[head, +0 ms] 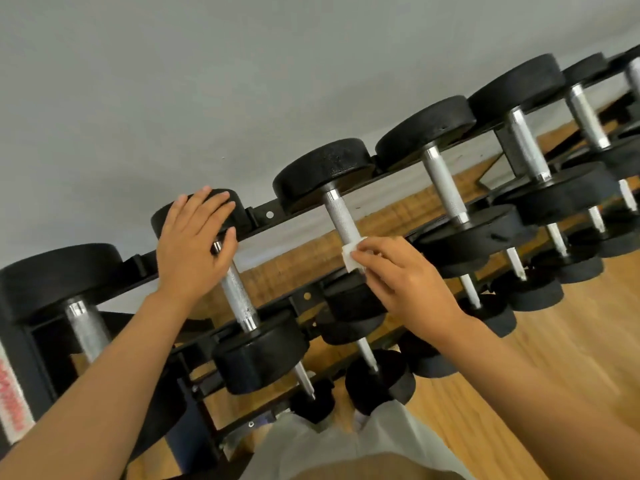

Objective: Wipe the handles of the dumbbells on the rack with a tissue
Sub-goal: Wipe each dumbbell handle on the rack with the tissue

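1. Tissue (351, 256): small folded white pad, thin and soft, likely tears on the knurling; keep it folded, pinch by the edge
2. It sits against the lower part of the third dumbbell handle (341, 216) on the top tier of the rack (266, 213), near the front head
3. Handles: knurled steel, stiff, grippy; dumbbells look heavy, so wipe in place
4. Right hand (405, 275): fingers curled, pinching the tissue onto that handle
5. Left hand (194, 244): fingers straight and spread, palm resting on the rear head (230, 216) of the second dumbbell, gripping nothing
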Available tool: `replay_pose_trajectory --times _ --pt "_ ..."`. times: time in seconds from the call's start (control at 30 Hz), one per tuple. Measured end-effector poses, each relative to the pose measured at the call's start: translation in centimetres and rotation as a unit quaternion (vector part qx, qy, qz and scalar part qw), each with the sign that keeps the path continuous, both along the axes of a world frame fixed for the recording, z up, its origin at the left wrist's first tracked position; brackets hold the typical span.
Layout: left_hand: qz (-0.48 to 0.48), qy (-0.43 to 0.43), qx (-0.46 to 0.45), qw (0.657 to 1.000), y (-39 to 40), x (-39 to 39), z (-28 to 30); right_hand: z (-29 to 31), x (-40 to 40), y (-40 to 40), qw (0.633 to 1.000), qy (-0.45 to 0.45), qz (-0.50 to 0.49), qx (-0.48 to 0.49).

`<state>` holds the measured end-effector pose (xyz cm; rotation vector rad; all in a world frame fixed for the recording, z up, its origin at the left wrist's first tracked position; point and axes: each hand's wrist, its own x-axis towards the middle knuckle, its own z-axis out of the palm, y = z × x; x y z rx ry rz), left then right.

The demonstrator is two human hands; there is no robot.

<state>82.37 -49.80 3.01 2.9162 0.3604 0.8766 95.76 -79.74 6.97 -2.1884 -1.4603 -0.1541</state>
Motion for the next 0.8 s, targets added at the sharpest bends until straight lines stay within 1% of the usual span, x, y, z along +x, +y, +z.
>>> replay_pose_trajectory --times 0.13,0.23,0.37,0.5,0.63,0.7,0.8 --pt "0.008 0.025 -0.013 1.000 -0.2 -0.1 0.5 -1.4 -1.9 -3.3 0.997 -0.072 0.028 -0.023" --pt "0.016 0.030 -0.017 0.999 -0.4 -0.1 0.7 -3.2 -2.6 -4.7 0.996 -0.082 0.019 -0.030" --pt "0.015 0.031 -0.019 0.999 -0.5 -0.2 0.8 -4.9 -4.3 -5.7 0.998 -0.050 -0.011 -0.041" --pt "0.014 0.032 -0.017 0.999 -0.4 -0.1 0.8 -5.2 -5.9 -6.2 0.995 0.007 -0.078 -0.061" --pt "0.015 0.030 -0.017 0.999 -0.4 -0.1 0.7 -5.3 -7.6 -3.4 0.986 0.034 -0.139 -0.087" --pt "0.016 0.032 -0.021 0.999 -0.6 -0.1 0.9 -5.5 -8.1 -2.3 0.985 0.004 -0.130 -0.114" --pt "0.017 0.034 -0.022 0.999 -0.6 -0.1 1.0 -5.5 -7.0 -3.7 0.983 -0.065 -0.064 -0.156"
